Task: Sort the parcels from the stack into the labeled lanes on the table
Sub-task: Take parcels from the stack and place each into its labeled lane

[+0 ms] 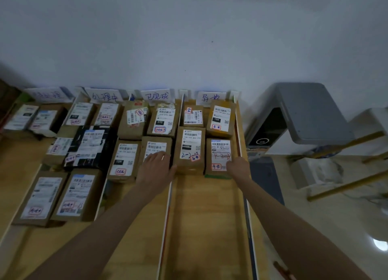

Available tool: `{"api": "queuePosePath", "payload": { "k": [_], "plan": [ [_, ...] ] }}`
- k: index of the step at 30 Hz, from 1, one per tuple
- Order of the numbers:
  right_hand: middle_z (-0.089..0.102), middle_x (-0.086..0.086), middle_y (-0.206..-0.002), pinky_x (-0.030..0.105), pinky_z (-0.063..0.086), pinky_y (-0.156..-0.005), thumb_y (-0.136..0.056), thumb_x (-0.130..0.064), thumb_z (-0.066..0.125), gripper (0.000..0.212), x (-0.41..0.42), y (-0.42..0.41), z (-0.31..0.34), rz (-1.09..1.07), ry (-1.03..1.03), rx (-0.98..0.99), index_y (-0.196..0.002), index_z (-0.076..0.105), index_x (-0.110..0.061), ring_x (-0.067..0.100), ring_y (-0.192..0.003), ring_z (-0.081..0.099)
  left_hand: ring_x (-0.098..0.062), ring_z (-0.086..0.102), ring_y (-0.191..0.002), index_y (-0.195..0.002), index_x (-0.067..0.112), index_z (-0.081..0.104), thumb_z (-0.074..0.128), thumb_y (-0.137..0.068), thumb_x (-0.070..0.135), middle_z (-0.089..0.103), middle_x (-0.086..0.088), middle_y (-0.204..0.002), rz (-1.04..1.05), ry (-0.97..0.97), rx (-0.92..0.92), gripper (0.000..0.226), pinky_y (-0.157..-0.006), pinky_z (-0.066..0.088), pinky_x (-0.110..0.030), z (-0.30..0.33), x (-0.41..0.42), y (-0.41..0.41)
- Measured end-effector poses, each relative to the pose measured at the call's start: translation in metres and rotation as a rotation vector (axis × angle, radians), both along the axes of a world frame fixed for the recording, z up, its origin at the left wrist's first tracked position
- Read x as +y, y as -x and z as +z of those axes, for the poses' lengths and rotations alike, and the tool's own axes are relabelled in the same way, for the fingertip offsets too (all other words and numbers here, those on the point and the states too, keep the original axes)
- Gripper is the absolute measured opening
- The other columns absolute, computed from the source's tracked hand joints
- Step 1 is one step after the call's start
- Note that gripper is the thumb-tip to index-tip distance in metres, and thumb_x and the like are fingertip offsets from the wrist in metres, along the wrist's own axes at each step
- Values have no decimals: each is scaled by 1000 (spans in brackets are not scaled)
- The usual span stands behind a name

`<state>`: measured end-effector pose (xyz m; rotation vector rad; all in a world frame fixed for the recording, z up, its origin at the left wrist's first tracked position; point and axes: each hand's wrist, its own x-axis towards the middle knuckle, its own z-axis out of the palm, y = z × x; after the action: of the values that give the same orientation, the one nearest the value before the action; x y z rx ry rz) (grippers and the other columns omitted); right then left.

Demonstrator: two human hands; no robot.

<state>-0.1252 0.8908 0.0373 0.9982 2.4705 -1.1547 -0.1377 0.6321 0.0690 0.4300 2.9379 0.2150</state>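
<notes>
Brown cardboard parcels with white shipping labels are laid flat in rows on a wooden table [205, 216], which is divided into lanes by thin white strips. Handwritten paper signs [157, 95] are stood at the far end of the lanes. Four parcels are set two by two in the rightmost lane [206, 227]; the near right parcel [220, 153] is marked in red pen. Four more are placed in the next lane, the near one [156, 147] lying beside a parcel marked 15H [123, 160]. A black plastic parcel [92, 147] is laid further left among more boxes.
</notes>
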Motion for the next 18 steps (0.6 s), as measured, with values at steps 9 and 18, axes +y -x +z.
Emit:
{"api": "queuePosePath", "payload": {
  "k": [9,18],
  "plan": [
    [58,2,-126,40,45,-101,-104,-34,38,36,-96,-24,82,529,-533,448,-130,56,-18,22,-119,54,-24,49,-128,-132,13,55,33,-102,39,57,-5,-133,72,51,237,46,-116,28,-45,63,-88,-37],
    [41,6,-154,43,23,-121,-106,-40,26,50,-275,-82,119,882,-655,582,-149,41,-18,24,-144,34,-25,41,-135,-140,15,48,26,-103,41,49,-6,-143,287,132,293,51,-114,28,-43,103,-256,-134]
  ]
}}
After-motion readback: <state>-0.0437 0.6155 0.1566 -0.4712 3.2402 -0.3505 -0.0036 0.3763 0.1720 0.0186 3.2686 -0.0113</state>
